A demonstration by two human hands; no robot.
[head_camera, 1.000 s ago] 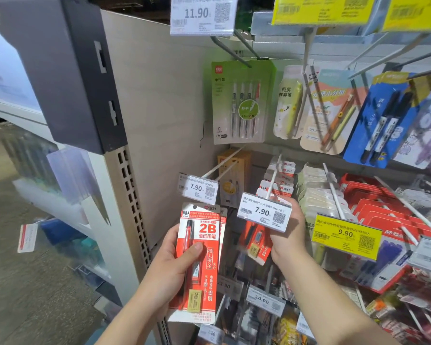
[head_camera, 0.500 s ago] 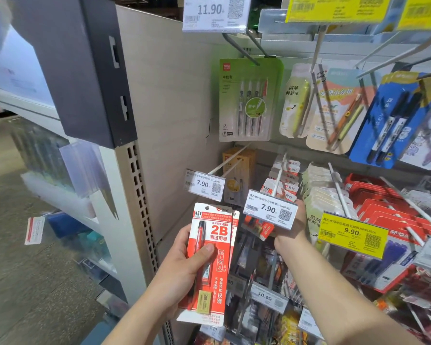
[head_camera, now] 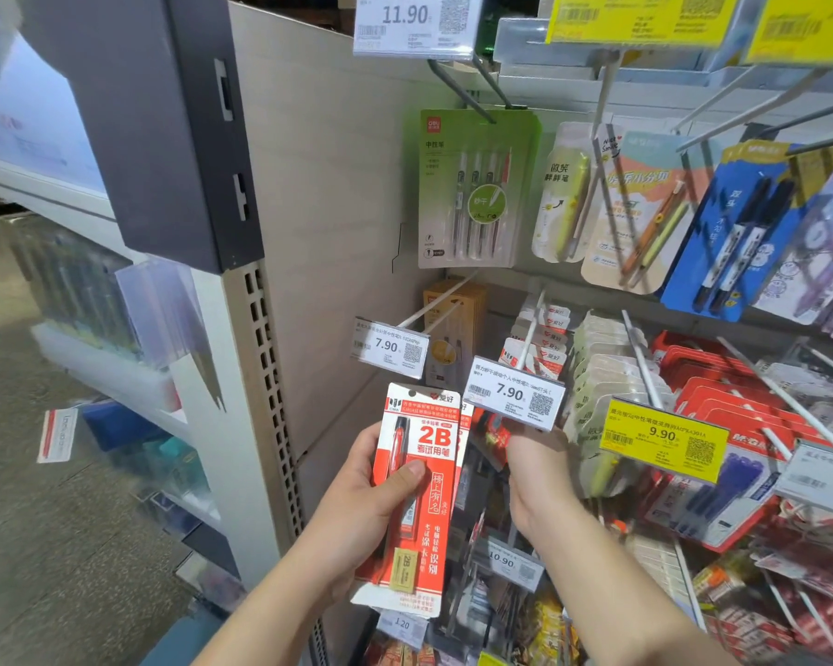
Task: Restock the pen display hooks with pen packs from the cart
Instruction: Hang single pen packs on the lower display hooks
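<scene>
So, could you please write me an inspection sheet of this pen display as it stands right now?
Surface: beige side panel and a back wall of white hooks.
Job's things: red 2B pen pack, upright, below the 7.90 price tag; more red packs hang on that tag's hook.
Clutter: green pen pack, blue marker pack, yellow 9.90 tag, 11.90 tag.
Hands: left hand grips the 2B pack, thumb across its front; right hand reaches under the 7.90 tag, fingers hidden.
Cables: nothing seen.
Surroundings: perforated upright, blurred aisle floor; cart not in view.
</scene>
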